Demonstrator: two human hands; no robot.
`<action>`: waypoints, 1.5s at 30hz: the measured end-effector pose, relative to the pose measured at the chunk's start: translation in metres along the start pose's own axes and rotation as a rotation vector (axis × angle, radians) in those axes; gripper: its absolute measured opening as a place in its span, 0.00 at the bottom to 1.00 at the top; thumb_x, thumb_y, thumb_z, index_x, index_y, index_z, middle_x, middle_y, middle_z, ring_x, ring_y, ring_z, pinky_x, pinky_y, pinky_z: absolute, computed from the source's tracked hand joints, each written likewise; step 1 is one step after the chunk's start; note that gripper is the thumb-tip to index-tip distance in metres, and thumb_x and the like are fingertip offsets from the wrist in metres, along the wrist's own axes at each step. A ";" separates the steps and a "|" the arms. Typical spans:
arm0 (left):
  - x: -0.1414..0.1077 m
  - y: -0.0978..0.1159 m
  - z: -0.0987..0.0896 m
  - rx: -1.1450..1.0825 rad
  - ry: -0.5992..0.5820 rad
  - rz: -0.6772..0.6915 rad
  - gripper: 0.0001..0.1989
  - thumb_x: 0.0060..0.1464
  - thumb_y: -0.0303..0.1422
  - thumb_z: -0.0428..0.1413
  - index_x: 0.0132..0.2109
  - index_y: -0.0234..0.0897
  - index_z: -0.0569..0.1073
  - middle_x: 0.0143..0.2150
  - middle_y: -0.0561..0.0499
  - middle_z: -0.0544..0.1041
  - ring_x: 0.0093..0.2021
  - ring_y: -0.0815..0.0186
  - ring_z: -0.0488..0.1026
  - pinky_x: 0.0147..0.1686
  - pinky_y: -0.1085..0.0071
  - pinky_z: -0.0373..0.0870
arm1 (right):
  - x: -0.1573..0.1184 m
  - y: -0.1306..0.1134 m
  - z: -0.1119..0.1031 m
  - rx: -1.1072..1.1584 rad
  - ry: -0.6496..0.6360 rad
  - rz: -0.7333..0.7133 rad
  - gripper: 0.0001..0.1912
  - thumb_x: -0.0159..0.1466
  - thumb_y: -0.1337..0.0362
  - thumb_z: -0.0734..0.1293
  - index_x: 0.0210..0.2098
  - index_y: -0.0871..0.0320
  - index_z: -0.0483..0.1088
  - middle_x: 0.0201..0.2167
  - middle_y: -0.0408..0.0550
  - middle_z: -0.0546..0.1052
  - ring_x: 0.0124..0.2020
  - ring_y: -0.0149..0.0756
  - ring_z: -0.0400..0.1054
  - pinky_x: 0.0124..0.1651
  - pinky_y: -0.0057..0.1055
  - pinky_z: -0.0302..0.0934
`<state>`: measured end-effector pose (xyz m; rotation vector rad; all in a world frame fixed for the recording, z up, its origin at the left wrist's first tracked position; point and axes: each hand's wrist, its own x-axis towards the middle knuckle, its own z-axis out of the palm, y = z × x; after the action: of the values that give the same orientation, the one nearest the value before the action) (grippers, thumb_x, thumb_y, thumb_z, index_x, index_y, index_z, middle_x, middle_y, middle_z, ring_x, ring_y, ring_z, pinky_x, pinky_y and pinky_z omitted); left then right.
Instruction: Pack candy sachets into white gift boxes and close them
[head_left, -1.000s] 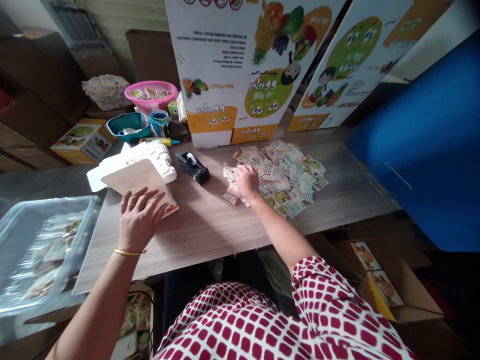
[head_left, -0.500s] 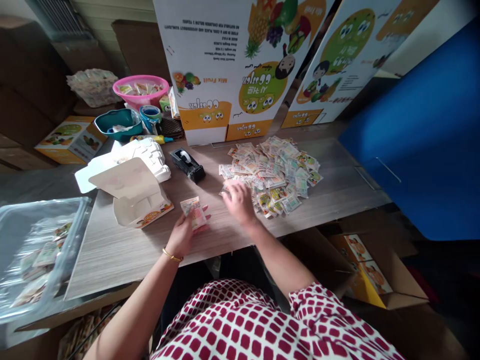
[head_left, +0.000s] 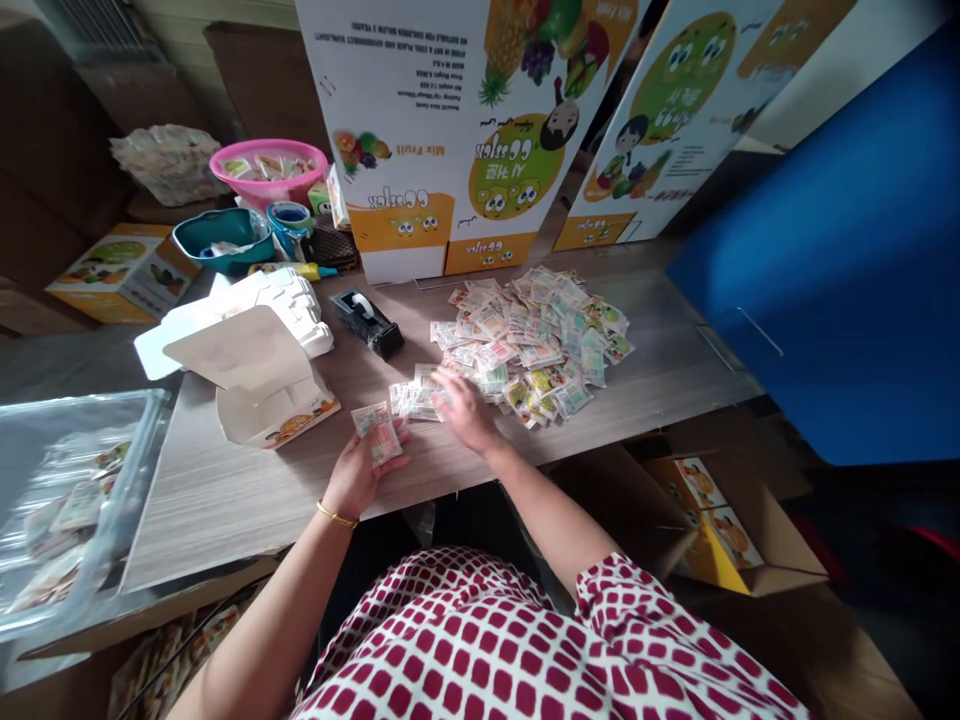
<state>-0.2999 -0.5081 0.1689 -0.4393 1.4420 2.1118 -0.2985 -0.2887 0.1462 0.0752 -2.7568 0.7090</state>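
Clear plastic forms the tub (head_left: pixel 142 440) at nine o'clock from the person, with packets inside; at ten o'clock a thin card carton (head_left: pixel 304 424) stands open on the table (head_left: pixel 225 500), and its walls look light and stiff but likely to crease, so a low corner seems the sounder hold than the raised flap.

At eleven o'clock the left hand (head_left: pixel 351 480) holds a small printed packet (head_left: pixel 377 437), thumb on top and fingers spread beneath; it looks nearly weightless, its wrapper soft and perhaps slippery, its contents possibly brittle, so I judge a flat pinch across the middle kinder than a squeeze at the crimped end.

Near twelve o'clock the right hand (head_left: pixel 469 415) is over a short row of packets (head_left: pixel 409 400), fingers loosely bent; whether they grip one, I cannot tell; beyond, towards one o'clock, the heap of packets (head_left: pixel 540 325) lies loose and overlapping, likely to slide if pushed; the edges facing the person look easiest to take.
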 end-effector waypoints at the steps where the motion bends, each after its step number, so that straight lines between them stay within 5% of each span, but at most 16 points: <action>1: -0.001 0.001 -0.004 -0.005 0.008 0.002 0.17 0.66 0.36 0.55 0.60 0.41 0.70 0.62 0.40 0.77 0.54 0.53 0.80 0.38 0.64 0.83 | -0.002 0.003 -0.005 -0.003 0.067 0.086 0.21 0.75 0.63 0.58 0.63 0.63 0.69 0.63 0.59 0.72 0.66 0.41 0.63 0.69 0.39 0.56; 3: -0.002 0.001 -0.011 -0.015 0.025 0.009 0.20 0.65 0.34 0.55 0.62 0.39 0.68 0.61 0.38 0.77 0.53 0.53 0.81 0.36 0.65 0.83 | -0.002 0.009 -0.013 -0.039 0.082 0.170 0.21 0.74 0.66 0.57 0.62 0.63 0.71 0.60 0.59 0.75 0.63 0.42 0.65 0.68 0.39 0.57; 7: -0.006 0.000 -0.012 -0.013 0.074 0.007 0.20 0.65 0.32 0.54 0.63 0.38 0.68 0.61 0.37 0.76 0.50 0.54 0.82 0.33 0.66 0.82 | 0.009 0.005 -0.016 -0.172 -0.218 0.045 0.27 0.69 0.65 0.65 0.66 0.60 0.66 0.65 0.59 0.70 0.67 0.52 0.58 0.69 0.51 0.52; 10: -0.011 -0.002 -0.008 -0.022 0.084 0.010 0.20 0.64 0.32 0.54 0.62 0.39 0.69 0.61 0.38 0.77 0.51 0.52 0.81 0.33 0.65 0.83 | 0.024 0.004 -0.022 -0.299 -0.292 0.122 0.23 0.68 0.66 0.65 0.61 0.64 0.70 0.59 0.65 0.74 0.63 0.57 0.62 0.65 0.54 0.54; 13: -0.016 -0.004 -0.005 -0.041 0.068 0.022 0.20 0.64 0.34 0.56 0.62 0.38 0.69 0.62 0.37 0.76 0.53 0.50 0.80 0.34 0.62 0.84 | 0.035 0.009 -0.036 -0.275 -0.208 0.240 0.13 0.69 0.68 0.62 0.49 0.63 0.75 0.50 0.63 0.78 0.55 0.52 0.69 0.59 0.45 0.59; 16: -0.017 -0.009 0.001 -0.075 0.031 0.025 0.21 0.65 0.37 0.56 0.62 0.38 0.69 0.62 0.37 0.75 0.54 0.50 0.80 0.37 0.59 0.84 | 0.032 -0.001 -0.042 0.024 -0.073 0.323 0.10 0.72 0.63 0.61 0.44 0.58 0.74 0.41 0.53 0.80 0.42 0.41 0.73 0.48 0.34 0.64; 21: -0.010 -0.019 0.016 -0.112 -0.103 0.000 0.24 0.64 0.45 0.59 0.62 0.40 0.72 0.59 0.40 0.78 0.47 0.57 0.82 0.41 0.63 0.83 | 0.008 -0.047 -0.014 0.420 -0.111 0.268 0.12 0.72 0.57 0.62 0.37 0.55 0.72 0.31 0.44 0.79 0.32 0.35 0.73 0.37 0.28 0.65; 26: -0.004 -0.019 0.008 -0.059 -0.061 0.055 0.20 0.59 0.34 0.63 0.57 0.38 0.74 0.55 0.42 0.81 0.46 0.59 0.82 0.33 0.72 0.79 | 0.021 -0.043 0.013 0.037 0.015 0.417 0.23 0.70 0.51 0.66 0.55 0.63 0.69 0.46 0.64 0.80 0.46 0.50 0.76 0.48 0.39 0.68; 29: -0.002 -0.016 -0.001 -0.069 -0.020 0.076 0.18 0.58 0.33 0.63 0.56 0.39 0.75 0.55 0.44 0.81 0.38 0.64 0.82 0.25 0.77 0.74 | 0.039 -0.024 0.021 -0.104 -0.088 0.479 0.38 0.62 0.56 0.74 0.64 0.69 0.61 0.53 0.75 0.76 0.50 0.56 0.76 0.49 0.43 0.69; 32: 0.000 -0.012 -0.004 -0.091 0.029 0.046 0.17 0.61 0.34 0.61 0.56 0.39 0.75 0.51 0.45 0.82 0.34 0.68 0.80 0.24 0.78 0.72 | 0.049 -0.009 0.017 0.019 -0.118 0.527 0.26 0.66 0.62 0.70 0.61 0.62 0.64 0.49 0.63 0.80 0.48 0.49 0.77 0.47 0.37 0.69; 37: 0.003 -0.005 0.002 -0.126 0.025 -0.007 0.17 0.67 0.35 0.54 0.60 0.38 0.70 0.49 0.43 0.82 0.42 0.58 0.83 0.34 0.66 0.82 | 0.038 -0.002 -0.005 0.387 0.143 0.555 0.09 0.71 0.62 0.60 0.48 0.57 0.66 0.42 0.53 0.81 0.36 0.38 0.78 0.39 0.31 0.69; 41: 0.006 -0.007 0.009 -0.149 -0.041 -0.002 0.17 0.67 0.39 0.54 0.59 0.37 0.72 0.51 0.41 0.81 0.43 0.57 0.82 0.36 0.64 0.81 | 0.011 -0.035 0.001 0.631 -0.063 0.439 0.08 0.70 0.58 0.63 0.43 0.55 0.65 0.35 0.46 0.80 0.28 0.34 0.74 0.31 0.28 0.65; 45: 0.007 -0.017 0.009 -0.130 -0.088 0.082 0.22 0.60 0.47 0.62 0.54 0.38 0.74 0.47 0.44 0.81 0.39 0.63 0.80 0.35 0.71 0.78 | -0.011 -0.070 0.012 0.393 -0.266 0.223 0.07 0.70 0.58 0.66 0.37 0.54 0.69 0.31 0.44 0.78 0.33 0.37 0.74 0.37 0.31 0.65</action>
<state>-0.2950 -0.4933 0.1551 -0.3371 1.2990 2.2692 -0.2823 -0.3564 0.1652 -0.0614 -2.8549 1.3866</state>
